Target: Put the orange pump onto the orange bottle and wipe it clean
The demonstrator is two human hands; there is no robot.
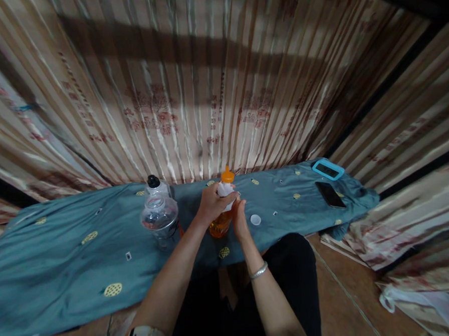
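Orange bottle [222,208], label hidden by left hand [211,205]

The print on the curtain [214,113] is too blurred to read.

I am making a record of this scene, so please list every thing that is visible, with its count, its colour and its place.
orange bottle: 1, orange liquid, white label, orange cap; stands at the middle of the cloth, between both hands.
clear bottle: 1, clear with black cap; stands left of the orange bottle.
white cap: 1, white; lies on the cloth, right of the hands.
black phone: 1, black; lies flat at the right end of the cloth.
blue-framed device: 1, light blue rim, dark face; behind the black phone.
cloth: 1, teal with yellow motifs; covers the table.
curtain: striped beige and brown; behind the table.
bracelet: 1, silver; right wrist.
left hand: grips the orange bottle's upper part.
right hand: touches the bottle's side.
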